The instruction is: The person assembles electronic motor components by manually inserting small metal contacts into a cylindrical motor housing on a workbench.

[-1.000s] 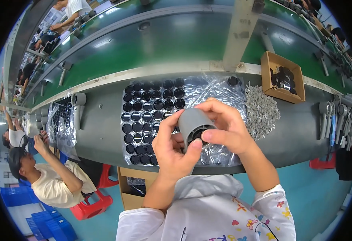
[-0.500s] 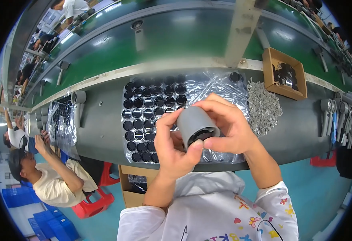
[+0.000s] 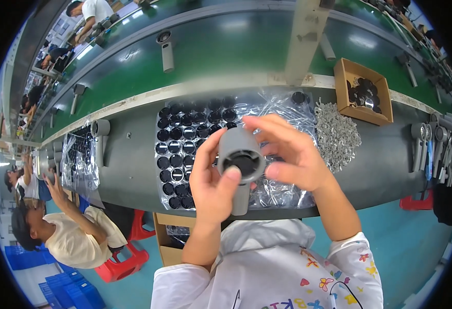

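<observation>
In my left hand [image 3: 210, 188] is a grey hair dryer housing [image 3: 236, 144], its round open end tilted towards me and its handle hanging down. A black round part [image 3: 244, 164] sits inside that opening. My left thumb lies at the rim, with the fingers round the side. My right hand [image 3: 295, 157] is open beside the housing, fingers spread and curved; whether a fingertip touches it I cannot tell. Under my hands, rows of black round caps [image 3: 176, 134] lie on a clear plastic sheet [image 3: 287, 190].
Right of the sheet are a heap of small grey pieces [image 3: 336, 136] and a cardboard box [image 3: 362, 110] with black parts. More grey housings [image 3: 419, 139] stand at the far right. Behind runs a green conveyor belt [image 3: 226, 56]. A co-worker [image 3: 76, 232] sits at the left.
My right hand has let go and spread its fingers. The housing has turned, so its opening faces me and its handle shows below. A housing on the belt has shifted left.
</observation>
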Demonstrator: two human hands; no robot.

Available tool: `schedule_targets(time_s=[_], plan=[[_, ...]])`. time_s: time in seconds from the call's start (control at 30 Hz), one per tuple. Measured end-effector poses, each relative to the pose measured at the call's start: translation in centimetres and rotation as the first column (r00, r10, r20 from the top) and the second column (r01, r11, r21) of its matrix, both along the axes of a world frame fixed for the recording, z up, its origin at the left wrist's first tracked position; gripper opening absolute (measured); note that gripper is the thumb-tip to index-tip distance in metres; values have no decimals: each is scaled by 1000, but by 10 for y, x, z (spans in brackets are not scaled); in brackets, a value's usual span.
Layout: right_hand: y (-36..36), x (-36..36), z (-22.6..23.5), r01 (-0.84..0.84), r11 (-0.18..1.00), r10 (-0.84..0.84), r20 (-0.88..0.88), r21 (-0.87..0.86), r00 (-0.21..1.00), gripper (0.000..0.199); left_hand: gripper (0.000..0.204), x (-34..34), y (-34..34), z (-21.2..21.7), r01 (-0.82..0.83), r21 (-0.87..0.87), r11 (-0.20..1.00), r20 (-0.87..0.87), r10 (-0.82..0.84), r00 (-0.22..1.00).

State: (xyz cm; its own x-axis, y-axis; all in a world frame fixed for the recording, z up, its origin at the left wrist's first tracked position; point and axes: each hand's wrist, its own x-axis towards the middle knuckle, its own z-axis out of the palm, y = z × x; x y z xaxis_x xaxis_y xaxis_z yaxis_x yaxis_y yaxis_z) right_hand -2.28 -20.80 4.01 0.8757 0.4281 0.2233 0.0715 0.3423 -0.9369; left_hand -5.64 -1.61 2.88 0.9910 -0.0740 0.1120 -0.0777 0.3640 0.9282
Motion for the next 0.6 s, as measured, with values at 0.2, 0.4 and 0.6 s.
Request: schedule_targets(time_s=[0.2, 0.4, 0.6], plan=[[-79, 7, 13, 514, 833, -471, 225, -205, 853, 30, 66, 44, 26, 24, 121, 46, 992, -212, -109, 971], [-145, 7, -15, 619, 486, -484, 400, -617, 778, 14, 73, 150, 21, 14, 43, 757, 652, -23, -40, 999], [-126, 9, -17, 667, 323, -337, 577, -672, 744, 17, 64, 277, 11, -18, -403, 905, 133, 423, -352, 835]])
